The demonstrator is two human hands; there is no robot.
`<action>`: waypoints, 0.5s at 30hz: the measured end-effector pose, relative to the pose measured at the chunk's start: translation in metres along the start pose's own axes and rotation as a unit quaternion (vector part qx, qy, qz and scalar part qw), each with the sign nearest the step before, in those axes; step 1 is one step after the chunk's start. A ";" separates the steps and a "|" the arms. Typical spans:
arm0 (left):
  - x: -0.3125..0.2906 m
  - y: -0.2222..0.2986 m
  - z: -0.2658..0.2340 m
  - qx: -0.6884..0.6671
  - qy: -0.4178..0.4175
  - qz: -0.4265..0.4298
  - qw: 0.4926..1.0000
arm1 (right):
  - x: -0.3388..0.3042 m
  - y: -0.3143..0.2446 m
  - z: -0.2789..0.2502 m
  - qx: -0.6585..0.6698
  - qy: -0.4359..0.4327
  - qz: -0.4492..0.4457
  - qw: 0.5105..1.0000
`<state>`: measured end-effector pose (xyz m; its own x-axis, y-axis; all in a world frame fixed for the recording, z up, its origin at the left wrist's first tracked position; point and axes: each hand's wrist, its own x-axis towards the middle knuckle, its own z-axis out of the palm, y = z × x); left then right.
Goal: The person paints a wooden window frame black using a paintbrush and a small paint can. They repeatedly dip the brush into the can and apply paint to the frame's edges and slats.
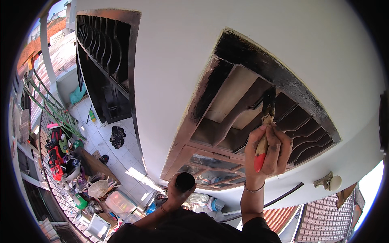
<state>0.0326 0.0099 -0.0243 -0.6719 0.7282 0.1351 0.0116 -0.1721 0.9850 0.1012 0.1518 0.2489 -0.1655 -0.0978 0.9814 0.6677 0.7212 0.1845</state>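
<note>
My right hand (272, 152) is closed around the wooden handle of a paintbrush (268, 104), its red handle end pointing down. The dark bristles are up at the curved slats of a wooden vent (239, 106), apparently touching one. Around the vent, the wooden frame (269, 65) is dark black-brown along the top and upper left, and lighter brown lower down. Dark smudges mark my right fingers. Low in front of me, my left hand (174, 197) grips a small round container (185, 182) with a dark inside; its contents cannot be made out.
Glazed panes (210, 162) sit below the vent in a white wall (174, 60). At left stands a dark door (111, 101). A black crumpled cloth or bag (117, 137) lies on the tiles. Baskets and a clear plastic box (120, 203) crowd the lower left. A wall lamp (334, 183) juts out right.
</note>
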 end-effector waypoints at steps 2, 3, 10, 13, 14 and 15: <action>0.004 0.004 -0.001 0.036 -0.006 -0.005 0.999 | 0.003 -0.003 0.003 0.028 -0.011 -0.018 0.999; 0.004 0.004 -0.002 0.035 -0.005 -0.001 0.999 | 0.003 0.000 0.003 0.021 -0.014 -0.001 1.000; 0.009 -0.005 -0.001 0.002 -0.005 0.001 1.000 | 0.005 0.002 -0.001 0.008 0.012 0.024 1.000; 0.008 -0.001 -0.006 0.032 -0.010 0.007 0.999 | 0.006 0.009 -0.001 -0.024 -0.037 0.030 0.999; 0.010 0.000 -0.005 0.042 -0.010 0.012 0.999 | 0.006 0.010 -0.004 -0.028 -0.009 0.034 0.999; 0.011 -0.001 -0.006 0.041 -0.010 0.007 0.999 | 0.004 0.011 -0.007 -0.032 0.019 0.037 0.999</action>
<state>0.0210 0.0145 -0.0245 -0.6568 0.7390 0.1502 0.0822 -0.1278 0.9884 0.1132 0.1548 0.2556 -0.0866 -0.0722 0.9936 0.7219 0.6827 0.1126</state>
